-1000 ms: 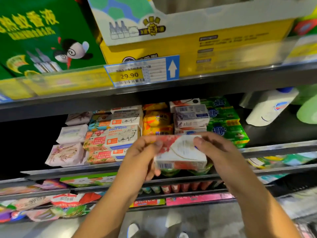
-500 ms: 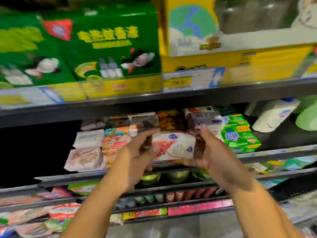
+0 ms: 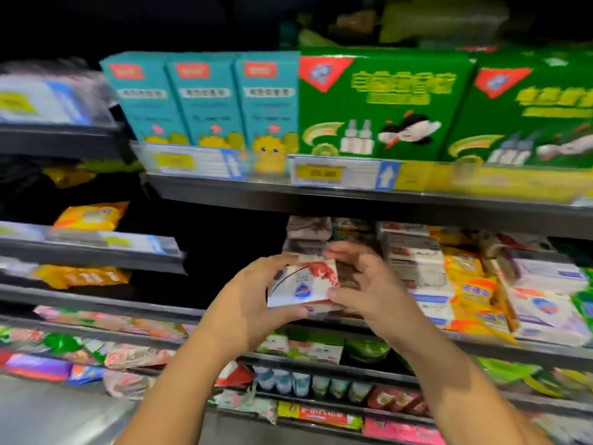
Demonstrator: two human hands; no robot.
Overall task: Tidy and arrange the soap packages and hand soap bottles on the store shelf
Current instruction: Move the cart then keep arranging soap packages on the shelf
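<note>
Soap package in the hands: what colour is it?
The soap package is white with a red splash and blue emblem; head view.

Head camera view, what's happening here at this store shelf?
A person holds a white-and-red soap package between both hands, the left hand and the right hand each gripping one end, just in front of the soap shelf. It is not yet set down. To its right lie other soap packages, stacked.

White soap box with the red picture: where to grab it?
By its short ends, coming from left and right, as the left hand and right hand do. The soap box is a flat rectangle, printed face toward the camera, so thumb and fingers span its thin edges.
</note>
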